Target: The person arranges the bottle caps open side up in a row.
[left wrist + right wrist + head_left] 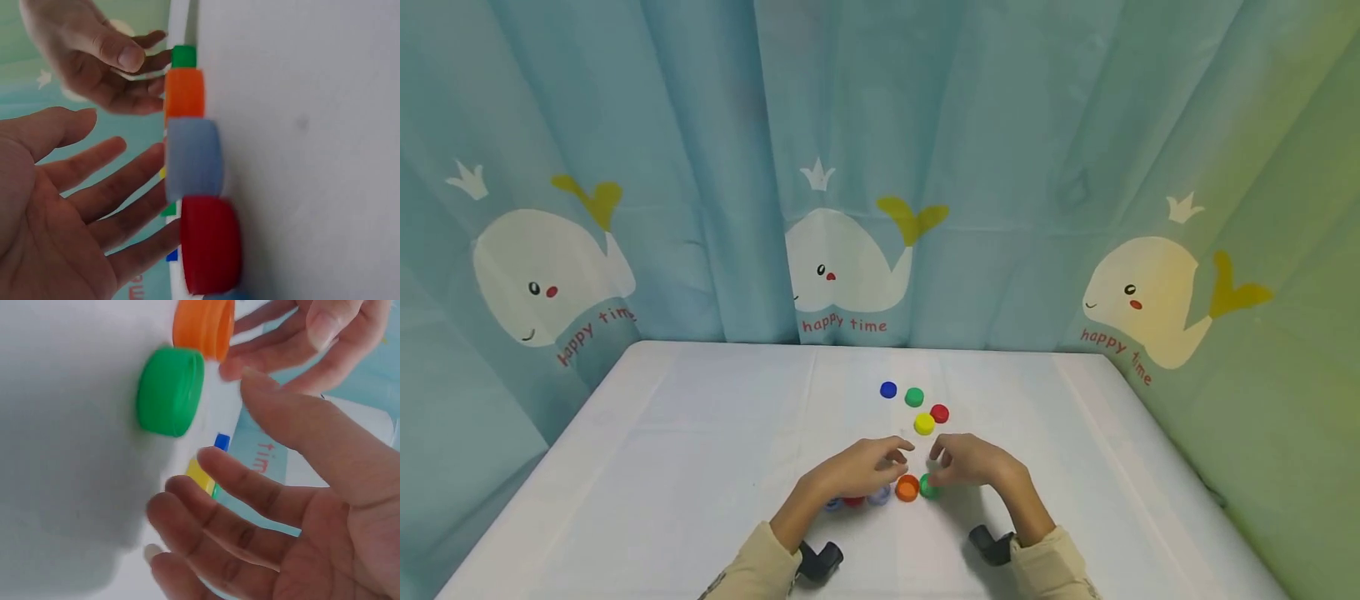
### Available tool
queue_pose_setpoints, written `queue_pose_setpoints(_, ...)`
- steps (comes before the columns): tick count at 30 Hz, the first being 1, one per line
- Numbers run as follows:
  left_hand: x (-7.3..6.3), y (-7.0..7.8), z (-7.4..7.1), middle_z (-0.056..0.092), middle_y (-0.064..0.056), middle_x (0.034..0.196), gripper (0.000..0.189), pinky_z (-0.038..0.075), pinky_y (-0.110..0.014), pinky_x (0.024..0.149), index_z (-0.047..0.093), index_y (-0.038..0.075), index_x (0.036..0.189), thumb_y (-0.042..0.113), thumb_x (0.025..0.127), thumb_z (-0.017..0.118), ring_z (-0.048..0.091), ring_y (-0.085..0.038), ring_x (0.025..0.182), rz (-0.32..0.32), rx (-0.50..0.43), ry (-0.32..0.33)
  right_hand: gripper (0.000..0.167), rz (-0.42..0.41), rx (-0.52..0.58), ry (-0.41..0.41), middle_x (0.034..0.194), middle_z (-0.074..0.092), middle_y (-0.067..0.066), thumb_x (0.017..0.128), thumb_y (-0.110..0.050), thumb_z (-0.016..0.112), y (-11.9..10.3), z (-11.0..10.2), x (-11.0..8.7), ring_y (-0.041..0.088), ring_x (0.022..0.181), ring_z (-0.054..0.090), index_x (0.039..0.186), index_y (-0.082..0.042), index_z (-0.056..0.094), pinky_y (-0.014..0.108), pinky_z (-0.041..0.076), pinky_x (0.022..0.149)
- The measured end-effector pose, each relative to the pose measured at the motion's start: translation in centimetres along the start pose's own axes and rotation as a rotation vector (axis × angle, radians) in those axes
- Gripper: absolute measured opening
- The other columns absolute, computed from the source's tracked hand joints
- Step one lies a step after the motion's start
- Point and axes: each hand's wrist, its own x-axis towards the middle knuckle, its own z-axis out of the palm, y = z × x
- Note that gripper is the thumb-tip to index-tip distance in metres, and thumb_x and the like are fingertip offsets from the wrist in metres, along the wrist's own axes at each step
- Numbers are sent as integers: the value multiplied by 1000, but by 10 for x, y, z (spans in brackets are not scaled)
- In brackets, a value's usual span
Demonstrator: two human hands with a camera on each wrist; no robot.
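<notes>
My left hand (863,467) hovers over the left part of a near row of plastic bottle caps, fingers spread and loosely bent, holding nothing. Beneath it are a red cap (211,247) and a pale blue cap (194,159); another blue cap is mostly hidden at the row's left end. An orange cap (907,488) lies hollow side up between the hands. Next to it sits a green cap (169,392), partly covered in the head view by my right hand (972,461). That hand's fingers are loosely curved with nothing in them.
Farther back on the white table (700,433) lie a blue cap (888,390), a green cap (914,397), a red cap (939,413) and a yellow cap (924,424). A whale-printed curtain (1000,167) hangs behind. Black devices (820,562) sit at both wrists.
</notes>
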Motion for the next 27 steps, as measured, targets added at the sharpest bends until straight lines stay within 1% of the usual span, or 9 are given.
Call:
queue_pose_setpoints(2, -2, -1, -2, 64, 0, 111, 37, 48, -36, 89, 54, 11, 128, 27, 95, 56, 59, -14, 101, -19, 7, 11, 31, -10, 13, 32, 88, 60, 1, 79, -24, 76, 2, -1, -2, 18, 80, 57, 102, -9, 62, 39, 51, 72)
queue_pose_setpoints(6, -8, -5, -7, 64, -1, 111, 37, 49, -37, 87, 56, 10, 125, 28, 93, 59, 60, -17, 102, -73, 27, 25, 27, -49, 40, 112, 85, 61, 1, 82, -22, 73, 6, -2, -2, 18, 77, 57, 100, -6, 63, 35, 52, 69)
queue_pose_setpoints(10, -12, -10, -15, 63, -3, 111, 36, 49, -37, 87, 57, 9, 124, 27, 93, 59, 59, -19, 103, -90, 30, 48, 23, -71, 53, 207, 84, 61, 1, 84, -21, 72, 7, -5, 3, 17, 78, 57, 100, -6, 64, 33, 52, 69)
queue_pose_setpoints(12, -12, -12, -21, 63, -6, 113, 35, 48, -39, 88, 57, 8, 124, 26, 93, 59, 58, -21, 105, -103, 18, 71, 21, -78, 61, 249, 84, 61, 0, 85, -20, 71, 7, -9, 7, 17, 78, 57, 98, -6, 64, 32, 52, 69)
queue_pose_setpoints(15, -11, -14, -32, 62, -9, 113, 33, 49, -40, 87, 58, 7, 122, 22, 93, 60, 57, -25, 106, -128, 15, 134, 18, -81, 92, 285, 84, 61, 0, 86, -19, 69, 6, -16, 16, 16, 77, 57, 98, -6, 64, 31, 52, 69)
queue_pose_setpoints(18, -5, -16, -44, 62, -11, 109, 32, 50, -39, 85, 60, 5, 118, 20, 90, 64, 57, -26, 103, -159, 38, 213, 18, -92, 122, 318, 85, 61, 0, 87, -17, 68, 4, -24, 27, 16, 78, 58, 99, -5, 64, 31, 52, 69)
queue_pose_setpoints(22, 8, -19, -59, 64, -8, 99, 30, 51, -34, 81, 63, 2, 111, 19, 87, 68, 58, -22, 92, -205, 47, 301, 22, -130, 134, 367, 88, 63, 4, 88, -16, 67, 3, -31, 42, 18, 81, 60, 104, -1, 64, 30, 53, 71)
queue_pose_setpoints(25, 20, -23, -66, 64, -5, 92, 26, 51, -32, 76, 67, 1, 105, 19, 86, 70, 58, -19, 84, -244, 35, 323, 26, -151, 134, 399, 94, 65, 8, 87, -16, 68, 1, -34, 55, 22, 87, 60, 107, -1, 65, 33, 53, 75)
queue_pose_setpoints(27, 27, -26, -68, 64, -4, 89, 25, 51, -32, 75, 68, 1, 103, 19, 85, 71, 57, -18, 81, -262, 37, 318, 28, -162, 132, 410, 99, 65, 12, 86, -16, 69, 0, -34, 63, 24, 92, 60, 109, 0, 65, 36, 52, 80)
